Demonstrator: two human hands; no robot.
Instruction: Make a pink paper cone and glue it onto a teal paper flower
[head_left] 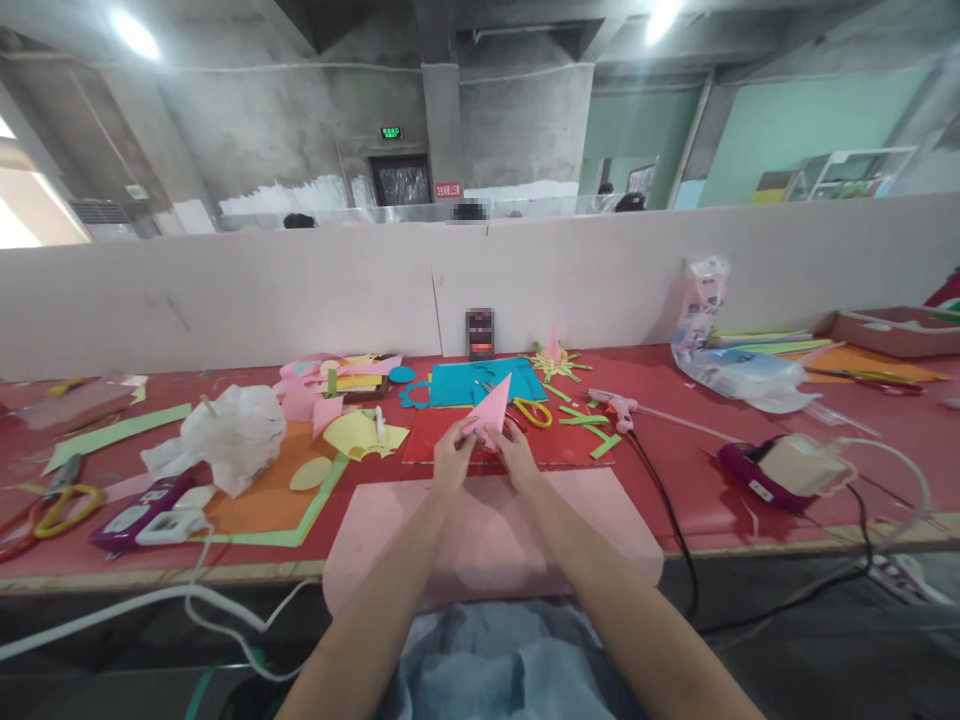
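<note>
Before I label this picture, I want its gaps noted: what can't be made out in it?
All in the head view:
Pink paper, lower part: covered by left hand and right hand.
Dark device, display: pixelated.
People beyond the partition: bodies hidden behind it.
Pinkish box, right end: cut off by picture edge.

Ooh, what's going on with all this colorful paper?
Someone is holding a pointy pink paper in both the left hand and the right hand, just above the red table. Behind it lie blue paper and yellow-handled scissors. Green strips and a pink glue gun are to the right. A big pink sheet lies under the forearms.
</note>
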